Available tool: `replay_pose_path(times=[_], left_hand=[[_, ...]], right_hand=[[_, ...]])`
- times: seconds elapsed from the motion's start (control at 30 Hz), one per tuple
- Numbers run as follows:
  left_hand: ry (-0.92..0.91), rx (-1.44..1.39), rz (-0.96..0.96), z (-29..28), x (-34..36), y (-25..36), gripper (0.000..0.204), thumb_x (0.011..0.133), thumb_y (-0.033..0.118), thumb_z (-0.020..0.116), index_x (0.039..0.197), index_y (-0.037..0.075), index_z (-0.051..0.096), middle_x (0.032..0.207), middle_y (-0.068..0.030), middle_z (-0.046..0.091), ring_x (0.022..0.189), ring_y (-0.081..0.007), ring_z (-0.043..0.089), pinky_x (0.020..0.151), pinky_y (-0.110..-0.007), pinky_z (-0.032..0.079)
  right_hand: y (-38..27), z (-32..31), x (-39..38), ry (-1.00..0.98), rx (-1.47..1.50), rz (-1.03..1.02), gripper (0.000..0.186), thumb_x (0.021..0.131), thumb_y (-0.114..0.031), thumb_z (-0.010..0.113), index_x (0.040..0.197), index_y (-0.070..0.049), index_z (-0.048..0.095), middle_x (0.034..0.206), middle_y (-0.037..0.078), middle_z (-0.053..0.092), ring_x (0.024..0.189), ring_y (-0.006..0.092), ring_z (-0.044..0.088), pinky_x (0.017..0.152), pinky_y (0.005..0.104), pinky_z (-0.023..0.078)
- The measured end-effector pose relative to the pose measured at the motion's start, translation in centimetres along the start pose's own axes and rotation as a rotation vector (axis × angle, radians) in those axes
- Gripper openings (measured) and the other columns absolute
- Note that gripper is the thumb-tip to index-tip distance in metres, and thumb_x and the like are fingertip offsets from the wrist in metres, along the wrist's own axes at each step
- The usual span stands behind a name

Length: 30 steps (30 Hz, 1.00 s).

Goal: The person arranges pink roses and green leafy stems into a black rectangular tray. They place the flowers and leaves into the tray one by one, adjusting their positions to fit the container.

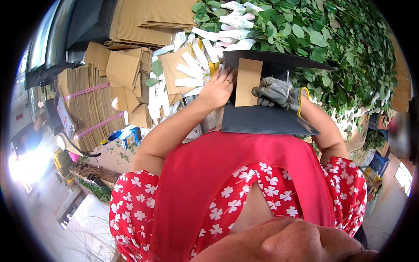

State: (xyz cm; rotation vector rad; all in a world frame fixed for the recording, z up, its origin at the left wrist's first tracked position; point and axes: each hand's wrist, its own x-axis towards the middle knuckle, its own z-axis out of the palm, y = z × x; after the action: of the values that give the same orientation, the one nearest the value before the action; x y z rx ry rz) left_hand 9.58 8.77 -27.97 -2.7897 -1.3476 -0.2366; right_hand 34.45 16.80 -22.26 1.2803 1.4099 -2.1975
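A folded black corrugated sheet (266, 120) stands in front of my chest, its two panels spread apart. Between them is an upright, flat brown cardboard piece (249, 78). My right hand (276, 92), in a grey glove with a yellow cuff edge, grips this piece at its right edge. My bare left hand (217, 90), with a ring on one finger, is at the left end of the black sheet. Its fingers are curled and their tips are partly hidden, so what they hold cannot be made out. White strips (190, 70) lie just beyond it.
Leafy green stems (340, 39) are heaped at the far right, with several white mesh-sleeved heads (238, 24) at their left end. Strapped brown cardboard stacks (87, 94), loose cardboard pieces (124, 70) and a small blue box (129, 137) stand at left. Cardboard sheets (152, 17) lie behind.
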Motion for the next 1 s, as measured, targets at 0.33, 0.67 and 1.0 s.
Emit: replay_pose_path(times=[0.33, 0.67, 1.0], left_hand=[[-0.115, -0.615, 0.013, -1.7, 3.6, -0.1, 0.072, 0.072, 0.039, 0.081, 0.133, 0.012, 0.054, 0.142, -0.0101, 0.049, 0.133, -0.0340, 0.043, 0.111, -0.045, 0.036], [-0.314, -0.530, 0.029, -0.4, 3.9, -0.3, 0.092, 0.066, 0.035, 0.086, 0.146, 0.015, 0.045, 0.158, -0.0094, 0.033, 0.147, -0.0344, 0.025, 0.119, -0.049, 0.025], [-0.454, -0.568, 0.048, 1.0, 6.1, 0.0, 0.089, 0.063, 0.025, 0.088, 0.142, 0.015, 0.048, 0.142, -0.0125, 0.052, 0.127, -0.0377, 0.050, 0.108, -0.046, 0.039]], right_hand=[[-1.2, 1.1, -0.3, 0.207, -0.192, 0.105, 0.032, 0.093, -0.036, 0.063, 0.093, -0.004, 0.065, 0.070, 0.004, 0.065, 0.059, 0.0129, 0.062, 0.052, 0.0290, 0.048], [0.3, 0.1, 3.0, 0.253, -0.752, -0.004, 0.042, 0.090, -0.041, 0.057, 0.086, -0.001, 0.071, 0.087, 0.023, 0.070, 0.084, 0.0403, 0.068, 0.074, 0.0450, 0.053], [-6.7, -0.1, -5.2, 0.012, -1.294, -0.401, 0.029, 0.090, -0.034, 0.061, 0.101, -0.009, 0.070, 0.090, 0.017, 0.071, 0.083, 0.0353, 0.069, 0.071, 0.0416, 0.054]])
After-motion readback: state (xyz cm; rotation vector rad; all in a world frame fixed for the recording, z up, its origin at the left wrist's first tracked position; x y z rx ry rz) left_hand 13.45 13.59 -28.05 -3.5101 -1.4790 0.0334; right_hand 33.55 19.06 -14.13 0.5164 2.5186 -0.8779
